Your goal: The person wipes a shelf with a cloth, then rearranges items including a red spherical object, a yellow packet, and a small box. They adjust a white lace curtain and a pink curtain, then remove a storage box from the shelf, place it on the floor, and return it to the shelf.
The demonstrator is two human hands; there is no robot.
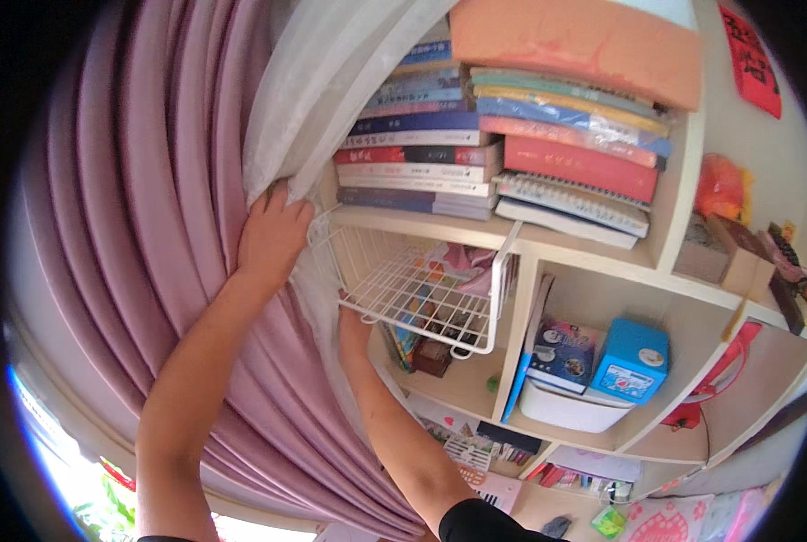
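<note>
My left hand [279,233] is raised at the edge of a pink pleated curtain [150,208]. Its fingers curl into the white sheer curtain [317,99], which bunches there. Lower and to the right, my right hand [354,330] is by the front left corner of a white wire basket [421,294]. That basket hangs under a shelf, and a pink cloth [469,264] shows through its wires. Fingertips of the right hand meet the basket's rim beside the sheer; most of its fingers are hidden, so its grip is unclear.
Stacked books [421,163] fill the shelf above the basket, with an orange box [575,50] on top. A blue box [634,361] and a white bin [570,411] occupy the compartment to the right. Far right, small boxes [733,253] stand on a ledge.
</note>
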